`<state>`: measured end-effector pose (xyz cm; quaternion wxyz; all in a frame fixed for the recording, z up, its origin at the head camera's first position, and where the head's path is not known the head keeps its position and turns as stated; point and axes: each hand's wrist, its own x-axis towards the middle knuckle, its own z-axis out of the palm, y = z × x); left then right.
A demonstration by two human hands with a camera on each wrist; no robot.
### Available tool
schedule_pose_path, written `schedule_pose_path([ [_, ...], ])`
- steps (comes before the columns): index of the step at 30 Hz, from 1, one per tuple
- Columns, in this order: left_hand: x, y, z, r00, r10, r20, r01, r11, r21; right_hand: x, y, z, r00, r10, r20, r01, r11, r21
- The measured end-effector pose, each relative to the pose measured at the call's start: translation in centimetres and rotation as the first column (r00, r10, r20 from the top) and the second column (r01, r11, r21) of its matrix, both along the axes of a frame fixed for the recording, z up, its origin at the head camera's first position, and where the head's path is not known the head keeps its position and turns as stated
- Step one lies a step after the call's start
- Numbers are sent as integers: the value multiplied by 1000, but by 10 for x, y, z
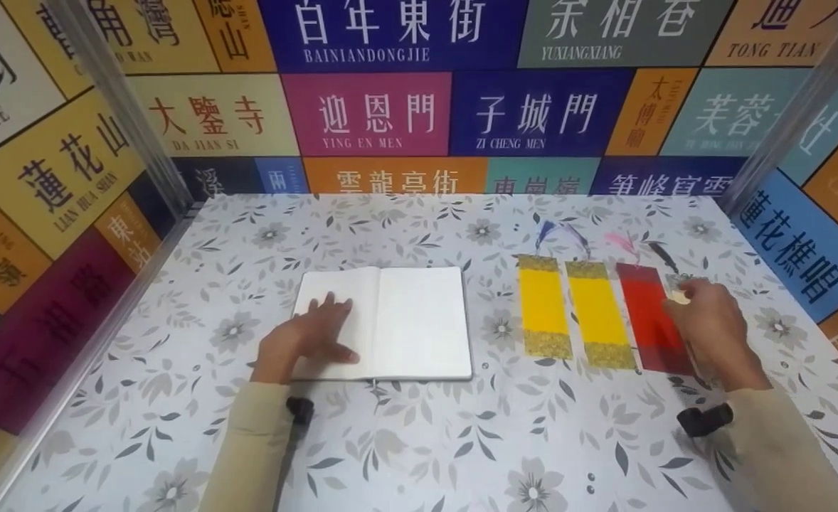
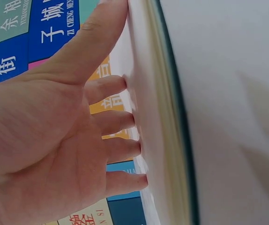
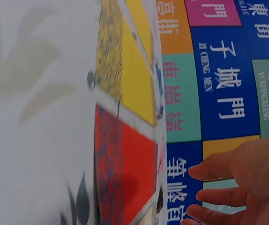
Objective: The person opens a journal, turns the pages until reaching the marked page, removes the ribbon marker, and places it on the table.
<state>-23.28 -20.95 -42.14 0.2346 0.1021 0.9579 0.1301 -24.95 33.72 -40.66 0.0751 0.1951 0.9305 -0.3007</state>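
Note:
An open notebook (image 1: 422,323) with blank white pages lies flat. My left hand (image 1: 306,333) rests on its left page with fingers spread; the left wrist view shows the fingertips (image 2: 133,121) at the paper. To the right, two yellow bookmarks (image 1: 543,302) with gold patterned ends lie beside a red bookmark (image 1: 650,313). Over a pale bookmark (image 1: 681,295) at the row's right end is my right hand (image 1: 718,327), covering most of it. In the right wrist view, that hand (image 3: 237,187) has loosely bent fingers, with nothing visible between them.
A white tablecloth (image 1: 405,448) with grey flowers and leaves covers the table. Blue, pink and dark tassels (image 1: 622,243) stretch from the bookmarks' far ends. Coloured panels with Chinese place names (image 1: 376,114) stand behind and at both sides.

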Motion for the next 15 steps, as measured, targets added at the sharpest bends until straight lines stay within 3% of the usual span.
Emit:
schedule_pose_path([
  [2, 0, 2, 0, 1000, 3, 4, -3, 1000, -4, 0, -14, 2, 1000, 13, 4, -13, 1000, -2],
  [5, -1, 3, -1, 1000, 1, 2, -1, 1000, -1, -1, -34, 4, 994, 99, -49, -97, 994, 45],
  [9, -2, 4, -2, 1000, -13, -4, 13, 1000, 1, 1, -59, 10, 965, 226, -135, -220, 974, 58],
  [15, 0, 2, -2, 1000, -4, -6, 4, 1000, -12, 3, -105, 18, 938, 301, -170, -314, 948, -53],
])
